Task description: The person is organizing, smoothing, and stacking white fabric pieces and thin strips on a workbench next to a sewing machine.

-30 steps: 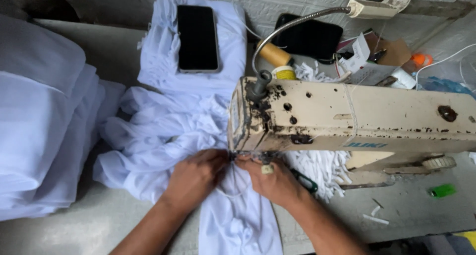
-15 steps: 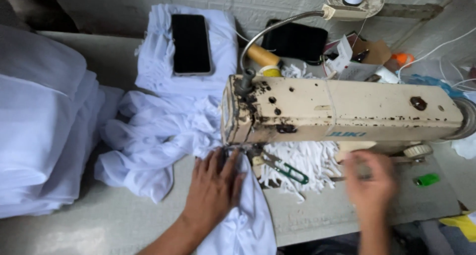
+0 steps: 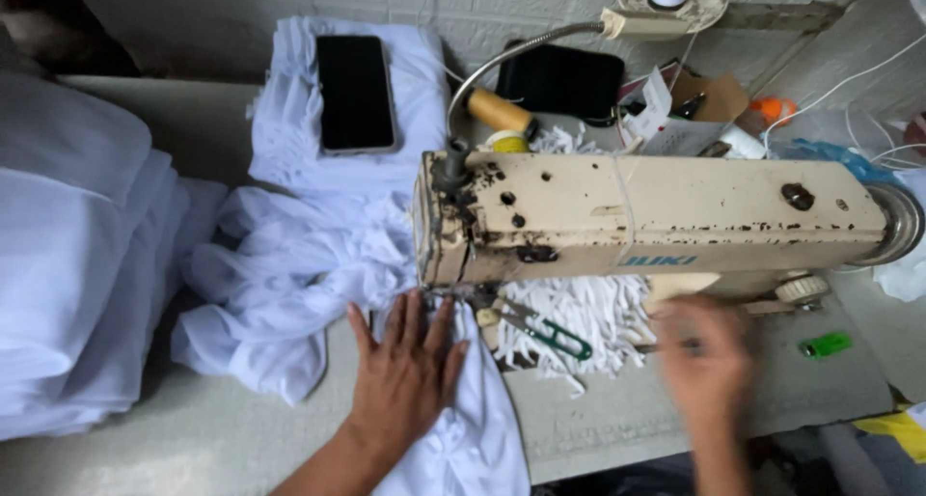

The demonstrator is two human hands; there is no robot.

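My left hand (image 3: 405, 371) lies flat, fingers spread, on white cloth (image 3: 289, 284) just in front of the needle end of a cream sewing machine (image 3: 637, 216). The cloth bunches to the left and hangs over the table's front edge. My right hand (image 3: 709, 356) is blurred, below the machine's right part near the table's front; whether it holds anything is unclear. Green-handled snips (image 3: 550, 332) lie between the hands on a heap of white strips (image 3: 588, 313).
A stack of folded white cloth (image 3: 68, 255) fills the left. A dark phone (image 3: 355, 93) rests on a white bundle at the back. Behind the machine are a yellow thread spool (image 3: 499, 115), a black tablet (image 3: 559, 81) and clutter. A small green object (image 3: 826, 344) lies right.
My right hand left the needle area and moved right, away from the cloth. My left hand flattened on the cloth. The camera view shifted slightly.
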